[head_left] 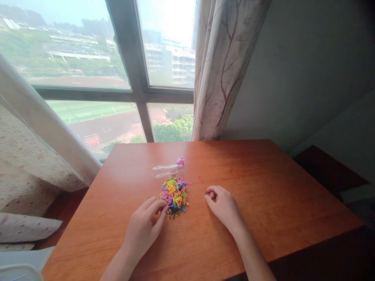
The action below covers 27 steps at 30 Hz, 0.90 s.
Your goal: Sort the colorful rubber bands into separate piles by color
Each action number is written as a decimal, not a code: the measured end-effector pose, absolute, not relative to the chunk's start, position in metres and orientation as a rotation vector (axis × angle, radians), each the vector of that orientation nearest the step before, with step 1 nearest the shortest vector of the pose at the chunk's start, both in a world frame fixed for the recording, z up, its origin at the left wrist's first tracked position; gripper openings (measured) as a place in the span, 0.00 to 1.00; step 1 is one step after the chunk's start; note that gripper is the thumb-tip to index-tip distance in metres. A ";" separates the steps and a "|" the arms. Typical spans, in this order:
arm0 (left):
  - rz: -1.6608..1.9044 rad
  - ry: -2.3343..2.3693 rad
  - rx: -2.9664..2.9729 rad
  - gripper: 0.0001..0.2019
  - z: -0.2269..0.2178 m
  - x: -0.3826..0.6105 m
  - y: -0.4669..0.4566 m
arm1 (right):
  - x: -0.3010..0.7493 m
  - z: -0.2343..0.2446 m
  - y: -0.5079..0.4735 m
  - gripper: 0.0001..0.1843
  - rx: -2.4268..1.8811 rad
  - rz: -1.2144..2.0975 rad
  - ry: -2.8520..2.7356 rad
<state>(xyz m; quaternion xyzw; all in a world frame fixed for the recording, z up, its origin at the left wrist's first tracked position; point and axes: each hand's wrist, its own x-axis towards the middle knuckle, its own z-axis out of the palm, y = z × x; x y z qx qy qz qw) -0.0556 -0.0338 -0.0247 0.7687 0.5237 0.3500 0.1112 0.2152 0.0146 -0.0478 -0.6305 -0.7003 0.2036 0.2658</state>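
A heap of small, bright loop-shaped clips [175, 193] in yellow, pink, blue and black lies on the wooden table. Their exact kind is too small to tell. My left hand [145, 222] reaches the heap's left edge, thumb and forefinger pinched together against it. Whatever sits between those fingertips is hidden. To the right of the heap, my right hand [222, 205] hovers low over the tabletop with its fingers curled into a pinch. A tiny dark bit shows at its fingertips. One red clip [200, 178] lies alone just beyond this hand.
Behind the heap lie clear, narrow plastic strips [165, 168] and a pink bunch [180, 160]. The wooden table [258, 183] stands against a window [140, 93] with curtains [222, 70] on both sides. A white object [20, 273] is at the lower left.
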 end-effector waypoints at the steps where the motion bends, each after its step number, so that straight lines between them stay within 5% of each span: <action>1: 1.033 1.537 2.255 0.05 -0.025 -0.055 -0.034 | 0.214 -0.048 0.012 0.05 -1.699 0.543 -1.907; 27: 1.021 1.550 2.253 0.06 -0.024 -0.055 -0.034 | 0.216 -0.044 0.015 0.11 -1.625 0.565 -1.981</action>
